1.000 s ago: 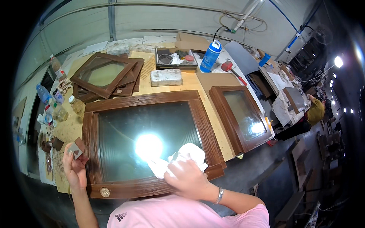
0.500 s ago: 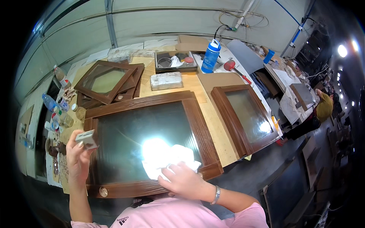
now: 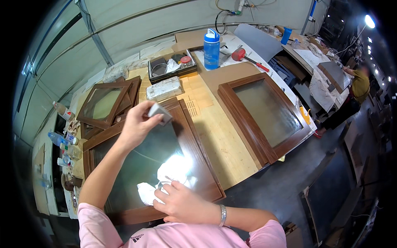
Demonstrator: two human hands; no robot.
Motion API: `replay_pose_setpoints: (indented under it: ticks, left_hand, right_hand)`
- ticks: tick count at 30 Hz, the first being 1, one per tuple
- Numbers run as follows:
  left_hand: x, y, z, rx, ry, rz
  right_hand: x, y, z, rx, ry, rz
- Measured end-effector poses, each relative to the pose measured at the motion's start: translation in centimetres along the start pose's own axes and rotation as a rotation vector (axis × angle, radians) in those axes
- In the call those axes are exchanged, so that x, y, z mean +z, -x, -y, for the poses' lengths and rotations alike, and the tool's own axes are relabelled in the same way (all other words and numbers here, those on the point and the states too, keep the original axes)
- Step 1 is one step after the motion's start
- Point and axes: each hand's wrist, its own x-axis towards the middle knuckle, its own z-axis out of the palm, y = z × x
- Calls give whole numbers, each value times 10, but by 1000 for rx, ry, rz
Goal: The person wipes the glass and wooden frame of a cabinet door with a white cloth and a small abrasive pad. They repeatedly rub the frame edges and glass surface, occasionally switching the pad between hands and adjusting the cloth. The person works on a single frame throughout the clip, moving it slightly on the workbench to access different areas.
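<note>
A brown wood-framed glass door panel (image 3: 198,145) lies flat before me, its lower part partly behind my arms. My left hand (image 3: 138,126) is closed on a small grey block (image 3: 160,114) over the panel's far right part; whether the block touches the frame I cannot tell. With fingers curled, my right hand (image 3: 182,205) grips a crumpled white cloth (image 3: 147,193) on the glass near the panel's near edge. A bright reflection beside the cloth hides part of its outline.
Another brown glass door (image 3: 271,113) lies to the right, and smaller frames (image 3: 101,103) are stacked at the left. Behind stand a wrapped white block (image 3: 164,88), a black tray (image 3: 169,74), a blue bottle (image 3: 211,51) and a red mallet (image 3: 248,57). A co-worker (image 3: 359,89) stands far right.
My left hand has carried the grey block from the panel's left edge across to its far right part. My right hand and the cloth have shifted slightly toward me and left. The view has turned.
</note>
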Motion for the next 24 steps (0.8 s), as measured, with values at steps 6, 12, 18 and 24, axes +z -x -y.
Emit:
replay_pose_setpoints:
  ticks: [6,12,18,24]
  left_hand:
    - [59,-21,-19,443,-540,213]
    - [53,-72,3,422,-721,150]
    - [34,-119,7,145,-744,62]
    - [39,-122,16,193,-822,-98]
  right_hand:
    - [-2,3,-6,10,5,14]
    - [10,4,-7,16,51,-148]
    - [10,5,-7,12,71,-187]
    - [6,5,-8,17,87,-163]
